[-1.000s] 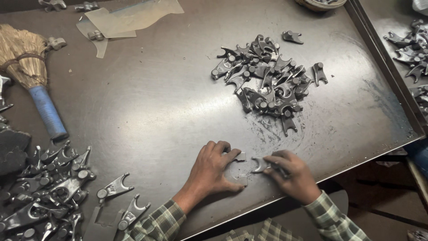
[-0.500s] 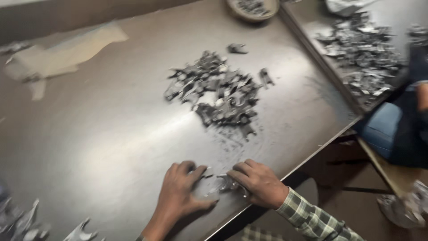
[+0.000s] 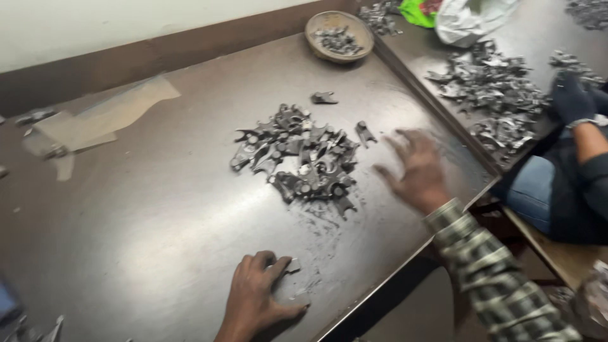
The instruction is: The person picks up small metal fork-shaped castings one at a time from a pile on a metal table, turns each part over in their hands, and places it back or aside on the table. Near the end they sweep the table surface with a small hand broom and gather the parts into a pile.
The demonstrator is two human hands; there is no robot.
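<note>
1. Left hand [image 3: 256,296]: fingers curled, pressing a small metal part [image 3: 291,266] against the surface [image 3: 126,209].
2. Right hand [image 3: 415,170]: fingers spread, empty, blurred, just right of the pile of metal parts [image 3: 297,157].

left hand [image 3: 256,297] on small metal part [image 3: 290,266], right hand [image 3: 415,171] lifted — beside parts pile [image 3: 297,158]

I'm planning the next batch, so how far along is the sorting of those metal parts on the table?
Done: little that shows; at the lower left edge a few sorted-looking parts are just visible. In hand: the left hand presses on one small part near the table's front edge, while the right hand, blurred and open, is beside the central pile. Left: that pile, which looks large.
</note>
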